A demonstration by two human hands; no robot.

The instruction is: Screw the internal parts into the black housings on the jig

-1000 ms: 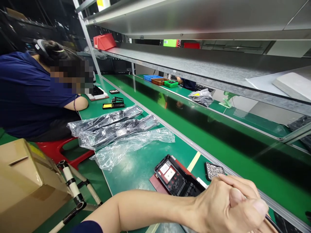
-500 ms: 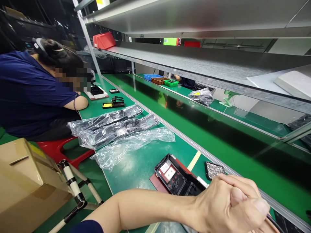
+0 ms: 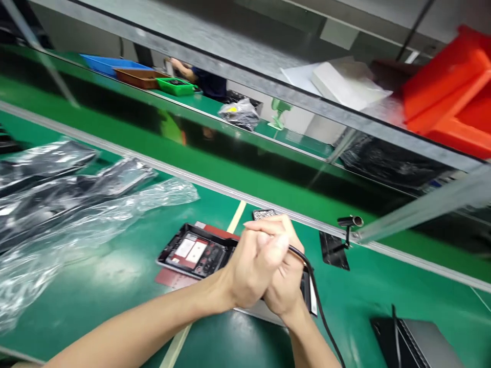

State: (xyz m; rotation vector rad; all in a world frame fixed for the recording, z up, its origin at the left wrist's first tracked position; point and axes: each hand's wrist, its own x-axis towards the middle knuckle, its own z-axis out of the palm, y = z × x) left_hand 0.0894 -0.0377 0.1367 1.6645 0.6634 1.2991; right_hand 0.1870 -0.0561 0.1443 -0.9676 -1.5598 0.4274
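In front of me, my left hand [image 3: 249, 268] and my right hand [image 3: 286, 286] are closed and pressed together, fingers wrapped. A black cable [image 3: 316, 291] comes out between them and runs down to the right. What the hands hold at the cable's end is hidden by the fingers. Below and behind them lies a black plastic housing [image 3: 220, 255] with white labels inside, resting on a reddish board [image 3: 172, 278]; my hands cover its middle. Just beyond my fingers is a small black tray of metal pieces [image 3: 263, 213], partly hidden.
Plastic-wrapped black parts [image 3: 76, 199] lie left on the green bench [image 3: 111, 312]. A metal tube on a stand [image 3: 350, 222] is at the right, and a grey-black flat item [image 3: 429, 337] lies nearer. A shelf with a red bin [image 3: 441, 97] hangs above. Across, another person's arm [image 3: 182, 69] shows.
My view has swung right, so the co-worker at the left is out of frame. My hands appear farther left, over the black housing, and my right hand and the cable show more fully.
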